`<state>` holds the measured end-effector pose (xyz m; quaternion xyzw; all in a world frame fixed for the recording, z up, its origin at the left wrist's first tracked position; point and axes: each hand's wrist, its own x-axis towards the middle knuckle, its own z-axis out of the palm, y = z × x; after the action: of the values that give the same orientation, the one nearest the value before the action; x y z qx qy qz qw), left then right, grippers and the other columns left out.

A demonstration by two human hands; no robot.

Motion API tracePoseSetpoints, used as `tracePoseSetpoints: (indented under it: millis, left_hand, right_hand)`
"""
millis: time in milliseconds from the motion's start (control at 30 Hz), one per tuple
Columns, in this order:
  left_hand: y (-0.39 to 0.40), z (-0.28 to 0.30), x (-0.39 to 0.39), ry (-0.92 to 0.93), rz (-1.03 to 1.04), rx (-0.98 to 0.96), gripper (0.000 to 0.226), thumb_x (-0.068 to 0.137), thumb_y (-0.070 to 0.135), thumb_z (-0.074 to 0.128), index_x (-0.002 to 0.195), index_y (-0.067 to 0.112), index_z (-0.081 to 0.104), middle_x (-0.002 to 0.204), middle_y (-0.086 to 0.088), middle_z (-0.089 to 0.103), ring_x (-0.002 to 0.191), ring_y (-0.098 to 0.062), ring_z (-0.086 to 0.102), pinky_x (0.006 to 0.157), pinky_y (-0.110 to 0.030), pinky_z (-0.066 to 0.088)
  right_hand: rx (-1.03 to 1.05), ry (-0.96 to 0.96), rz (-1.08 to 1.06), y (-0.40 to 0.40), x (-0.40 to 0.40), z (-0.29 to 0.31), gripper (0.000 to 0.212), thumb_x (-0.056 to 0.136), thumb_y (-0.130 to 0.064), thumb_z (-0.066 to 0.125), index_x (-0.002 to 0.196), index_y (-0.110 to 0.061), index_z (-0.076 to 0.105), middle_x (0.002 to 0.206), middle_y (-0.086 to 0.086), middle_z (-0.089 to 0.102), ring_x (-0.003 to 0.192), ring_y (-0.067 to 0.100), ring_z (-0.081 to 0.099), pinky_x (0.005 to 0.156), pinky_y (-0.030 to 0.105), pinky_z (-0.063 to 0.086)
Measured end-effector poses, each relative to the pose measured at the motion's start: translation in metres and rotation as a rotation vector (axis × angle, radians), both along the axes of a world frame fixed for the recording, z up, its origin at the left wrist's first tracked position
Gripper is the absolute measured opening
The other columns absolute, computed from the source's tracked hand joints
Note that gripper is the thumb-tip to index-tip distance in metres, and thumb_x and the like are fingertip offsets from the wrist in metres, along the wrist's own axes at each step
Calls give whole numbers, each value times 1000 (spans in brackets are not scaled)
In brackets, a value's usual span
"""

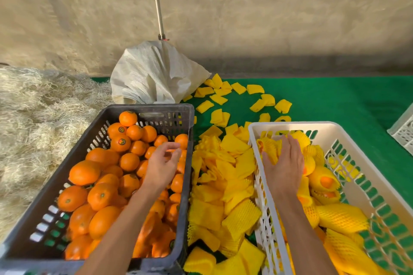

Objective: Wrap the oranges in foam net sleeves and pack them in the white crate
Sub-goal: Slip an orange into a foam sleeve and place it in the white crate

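A dark grey crate (147, 108) on the left is heaped with bare oranges (105, 194). My left hand (162, 166) hovers above those oranges with loosely curled fingers and holds nothing. A pile of yellow foam net sleeves (223, 176) lies between the two crates. The white crate (362, 176) on the right holds several oranges wrapped in yellow sleeves (342, 217). My right hand (285, 163) lies flat, fingers straight, on the wrapped oranges at the far left corner of the white crate.
More sleeves (257, 105) are scattered over the green mat (335, 100) behind the crates. A white woven sack (154, 73) stands by the wall with a pole rising from it. Straw (33, 118) fills the left side. Another white crate's corner (403, 129) shows at the right edge.
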<state>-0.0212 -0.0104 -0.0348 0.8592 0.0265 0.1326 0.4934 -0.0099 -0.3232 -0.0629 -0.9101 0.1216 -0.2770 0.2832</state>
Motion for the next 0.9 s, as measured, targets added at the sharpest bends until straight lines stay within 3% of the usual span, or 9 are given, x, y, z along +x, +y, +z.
tracePoseSetpoints:
  millis: [67, 133, 233, 300, 400, 567, 667, 767, 900]
  left_hand:
    - [24, -8, 0, 129, -36, 109, 14, 104, 28, 59, 109, 22, 70, 110, 3, 70, 102, -17, 66, 83, -32, 53]
    - [40, -19, -2, 370, -133, 227, 12, 103, 27, 62, 113, 23, 67, 116, -1, 65, 106, -27, 64, 84, -36, 53]
    - [44, -38, 0, 620, -262, 476, 52, 95, 27, 73, 142, 15, 53, 143, -11, 40, 125, -35, 52, 101, -41, 48]
    - [37, -44, 3, 610, -235, 552, 69, 94, 23, 75, 153, 17, 40, 152, -14, 27, 125, -40, 53, 97, -42, 49]
    - [34, -51, 5, 534, -193, 660, 77, 94, 15, 73, 157, 20, 29, 162, -16, 11, 114, -43, 60, 86, -44, 51]
    - [44, -57, 1, 546, -213, 570, 85, 98, 15, 67, 164, 21, 12, 171, -9, 7, 136, -38, 49, 103, -45, 49]
    - [47, -58, 1, 533, -139, 537, 83, 100, 14, 65, 164, 20, 13, 171, -12, 10, 137, -39, 49, 103, -46, 49]
    - [44, -58, 1, 572, -115, 564, 81, 98, 9, 66, 163, 18, 18, 169, -12, 13, 136, -39, 49, 98, -43, 51]
    - [41, -52, 0, 536, -59, 716, 66, 97, 4, 63, 155, 14, 34, 161, -17, 20, 109, -42, 63, 81, -40, 54]
  right_hand:
    - [-84, -4, 111, 12, 1, 0, 69, 96, -36, 71, 153, -8, 44, 164, 12, 35, 156, 29, 21, 127, 47, 18]
    - [-208, 24, 238, 27, 1, -2, 60, 97, -34, 69, 149, -10, 50, 162, 10, 38, 155, 28, 23, 126, 44, 17]
    - [-350, 131, 455, 52, 2, -11, 49, 100, -32, 64, 145, -16, 55, 158, 5, 45, 153, 24, 29, 126, 41, 20]
    - [-451, 208, 537, 70, 4, -21, 46, 103, -33, 57, 147, -23, 52, 162, 4, 38, 155, 23, 23, 126, 39, 16]
    - [-500, 284, 504, 83, 16, -28, 39, 105, -33, 50, 144, -28, 53, 167, 5, 29, 157, 26, 16, 126, 40, 13]
    - [-487, 404, 481, 78, 31, -33, 43, 107, -25, 44, 150, -24, 50, 157, 1, 46, 148, 22, 37, 120, 35, 28]
    - [-399, 423, 492, 80, 31, -33, 44, 106, -19, 46, 150, -19, 50, 150, 3, 54, 135, 24, 52, 110, 36, 42]
    - [-374, 436, 468, 82, 32, -31, 43, 105, -23, 50, 148, -18, 49, 145, 4, 58, 129, 25, 57, 104, 36, 46]
    - [-360, 409, 423, 82, 33, -30, 45, 106, -20, 49, 150, -14, 49, 147, 7, 58, 130, 27, 58, 106, 37, 46]
